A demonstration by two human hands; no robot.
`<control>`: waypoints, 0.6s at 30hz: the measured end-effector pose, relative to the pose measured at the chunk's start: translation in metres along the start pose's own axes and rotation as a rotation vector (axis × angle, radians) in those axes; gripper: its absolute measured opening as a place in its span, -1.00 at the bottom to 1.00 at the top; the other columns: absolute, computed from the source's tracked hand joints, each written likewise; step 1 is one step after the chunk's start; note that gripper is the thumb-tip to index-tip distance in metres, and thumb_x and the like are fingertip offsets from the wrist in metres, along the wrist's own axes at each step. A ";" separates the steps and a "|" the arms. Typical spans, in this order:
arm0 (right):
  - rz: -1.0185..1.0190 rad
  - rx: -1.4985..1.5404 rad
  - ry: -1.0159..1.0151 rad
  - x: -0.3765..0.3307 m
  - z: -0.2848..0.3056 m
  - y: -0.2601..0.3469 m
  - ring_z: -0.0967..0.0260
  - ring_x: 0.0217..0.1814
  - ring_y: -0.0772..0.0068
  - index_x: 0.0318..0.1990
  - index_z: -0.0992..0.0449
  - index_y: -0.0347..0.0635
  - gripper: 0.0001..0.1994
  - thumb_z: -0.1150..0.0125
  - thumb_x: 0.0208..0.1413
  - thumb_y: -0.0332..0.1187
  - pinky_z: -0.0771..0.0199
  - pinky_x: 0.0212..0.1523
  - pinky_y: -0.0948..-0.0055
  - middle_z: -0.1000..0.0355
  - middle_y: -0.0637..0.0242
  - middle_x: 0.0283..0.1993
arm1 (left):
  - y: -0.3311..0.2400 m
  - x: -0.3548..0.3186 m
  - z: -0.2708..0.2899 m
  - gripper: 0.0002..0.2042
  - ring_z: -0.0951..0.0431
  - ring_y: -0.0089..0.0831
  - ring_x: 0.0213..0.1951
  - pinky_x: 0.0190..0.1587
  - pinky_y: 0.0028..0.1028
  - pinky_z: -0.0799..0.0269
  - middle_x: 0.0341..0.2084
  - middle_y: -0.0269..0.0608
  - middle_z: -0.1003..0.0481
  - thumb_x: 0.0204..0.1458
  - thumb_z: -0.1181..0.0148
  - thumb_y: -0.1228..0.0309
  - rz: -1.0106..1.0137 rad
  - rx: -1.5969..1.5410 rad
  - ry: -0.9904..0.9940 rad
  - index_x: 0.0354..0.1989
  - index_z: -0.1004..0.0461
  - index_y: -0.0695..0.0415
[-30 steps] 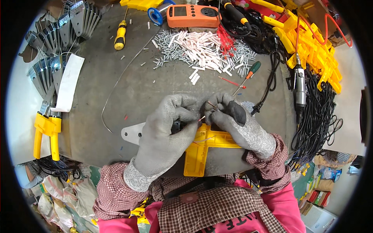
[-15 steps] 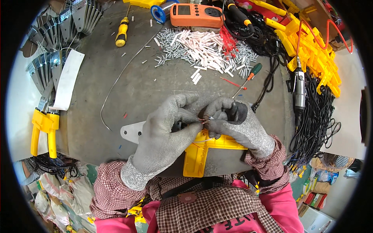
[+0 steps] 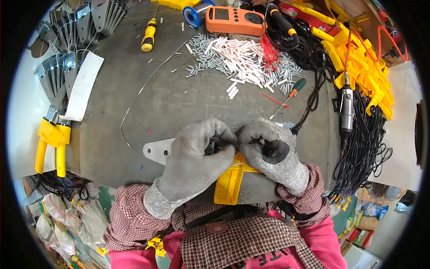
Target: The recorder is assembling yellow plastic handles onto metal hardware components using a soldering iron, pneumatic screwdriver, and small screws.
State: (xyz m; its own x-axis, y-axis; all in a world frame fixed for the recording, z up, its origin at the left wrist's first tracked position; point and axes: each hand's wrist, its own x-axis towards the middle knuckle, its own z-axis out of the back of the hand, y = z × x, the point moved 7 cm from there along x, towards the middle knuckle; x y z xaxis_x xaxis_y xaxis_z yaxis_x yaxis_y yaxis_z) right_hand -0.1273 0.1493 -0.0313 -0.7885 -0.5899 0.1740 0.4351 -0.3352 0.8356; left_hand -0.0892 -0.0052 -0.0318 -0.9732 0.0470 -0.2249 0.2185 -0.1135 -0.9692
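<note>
My left hand [image 3: 195,154] and my right hand [image 3: 268,150], both in grey knit gloves, meet fingertip to fingertip at the near edge of the grey table [image 3: 179,103]. Between the fingertips they pinch a small dark part [image 3: 218,147] with a thin red wire; most of it is hidden by the fingers. Under both hands lies a yellow plastic T-shaped piece [image 3: 230,179]. A flat metal plate [image 3: 156,151] with holes sticks out to the left from under my left hand.
A heap of white and silver sleeves [image 3: 242,58] lies at the back, by an orange meter [image 3: 235,20]. A green-handled screwdriver [image 3: 289,96] lies right, a yellow one [image 3: 148,35] far left. Yellow pliers [image 3: 50,143] and metal brackets [image 3: 62,62] sit left; black cables [image 3: 363,148] right.
Both hands have closed in tighter over the small part, and the thin wire that showed between the fingertips is now mostly covered. The hands stay in the same spot.
</note>
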 end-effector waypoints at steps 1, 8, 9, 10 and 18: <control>0.001 0.000 0.001 0.000 0.000 0.002 -0.21 -0.47 0.71 -0.22 -0.56 -0.15 -0.86 -0.31 0.06 -0.41 -0.25 -0.46 0.57 -0.37 0.50 -0.44 | 0.003 -0.001 -0.001 -0.87 -0.51 -0.58 -0.33 -0.09 -0.48 -0.47 -0.40 -0.29 -0.55 -0.04 -0.23 0.64 0.000 -0.001 -0.001 -0.29 -0.51 0.25; -0.363 0.454 0.128 -0.003 -0.019 -0.018 -0.33 -0.32 0.63 -0.16 -0.52 -0.19 -0.83 -0.24 0.06 -0.47 -0.36 -0.33 0.56 -0.41 0.38 -0.35 | -0.038 -0.015 -0.005 -0.69 -0.54 -0.27 -0.12 0.16 -0.17 -0.38 -0.27 -0.23 -0.50 -0.22 -0.24 0.63 -0.690 0.741 -0.020 -0.22 -0.48 0.17; -0.046 0.233 0.064 0.004 -0.011 -0.003 -0.35 -0.31 0.60 -0.17 -0.51 -0.20 -0.83 -0.24 0.06 -0.49 -0.37 -0.32 0.55 -0.42 0.36 -0.31 | -0.020 -0.001 0.003 -0.68 -0.54 -0.33 -0.10 0.12 -0.27 -0.40 -0.27 -0.21 -0.50 -0.18 -0.25 0.63 -0.310 0.299 0.059 -0.17 -0.46 0.17; 0.270 0.010 -0.003 0.003 -0.008 0.015 -0.37 -0.30 0.57 -0.18 -0.51 -0.20 -0.84 -0.23 0.06 -0.50 -0.38 -0.30 0.54 -0.44 0.35 -0.27 | 0.004 0.003 0.002 -0.67 -0.54 -0.40 -0.09 0.08 -0.37 -0.43 -0.28 -0.20 -0.51 -0.13 -0.25 0.63 0.069 -0.146 0.132 -0.12 -0.45 0.17; -0.234 0.464 0.102 0.000 -0.016 -0.008 -0.26 -0.28 0.70 -0.25 -0.49 -0.19 -0.94 -0.16 0.13 -0.49 -0.33 -0.28 0.60 -0.41 0.49 -0.29 | -0.035 -0.016 -0.009 -0.68 -0.54 -0.59 -0.14 -0.07 -0.57 -0.47 -0.27 -0.21 -0.52 0.00 -0.22 0.63 -0.728 0.794 0.052 -0.04 -0.40 0.28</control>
State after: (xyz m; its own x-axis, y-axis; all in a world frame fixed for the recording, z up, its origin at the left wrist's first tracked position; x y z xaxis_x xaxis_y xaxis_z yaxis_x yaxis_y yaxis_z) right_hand -0.1236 0.1405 -0.0460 -0.7852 -0.6144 -0.0771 -0.0041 -0.1194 0.9928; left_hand -0.0803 0.0066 0.0048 -0.8426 0.4029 0.3575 -0.5383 -0.6518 -0.5342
